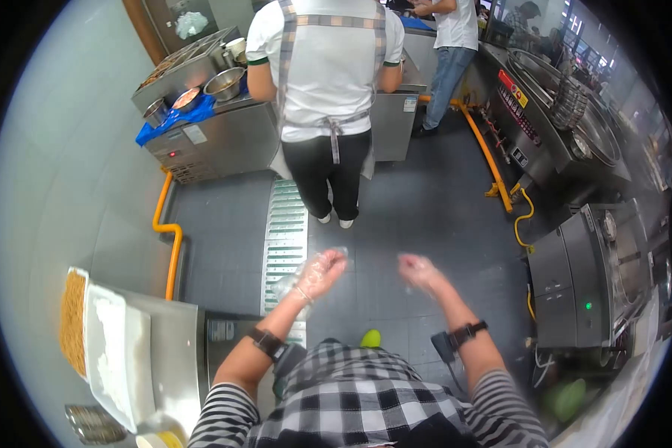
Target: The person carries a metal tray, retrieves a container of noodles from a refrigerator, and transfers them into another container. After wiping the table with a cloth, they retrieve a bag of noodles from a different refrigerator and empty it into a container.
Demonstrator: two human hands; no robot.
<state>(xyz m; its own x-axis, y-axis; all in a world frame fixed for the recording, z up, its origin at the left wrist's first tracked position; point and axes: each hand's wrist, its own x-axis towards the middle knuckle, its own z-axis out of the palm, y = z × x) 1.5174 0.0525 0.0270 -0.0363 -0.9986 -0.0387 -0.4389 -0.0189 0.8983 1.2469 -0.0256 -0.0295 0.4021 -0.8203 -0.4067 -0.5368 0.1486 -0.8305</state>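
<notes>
My left hand [322,272] is held out in front of my body over the grey floor. It wears a loose, clear plastic glove [287,284] that bunches at the wrist. Its fingers are curled in, and I see nothing in them. To its right, apart from it, hangs my right hand [418,270]. Motion smears that hand, so its fingers cannot be made out; a clear film shows at its edge. Neither hand touches a counter or the other hand. A dark strap [468,333] circles my right forearm, and a similar band [267,343] my left.
Ahead, a person in a plaid apron [328,75] faces a steel counter [231,138] with metal bowls [225,84]. Another person [453,37] stands farther right. A drain grate [285,216] crosses the floor. A white tub [116,351] is at left, steel cooking equipment [560,276] at right.
</notes>
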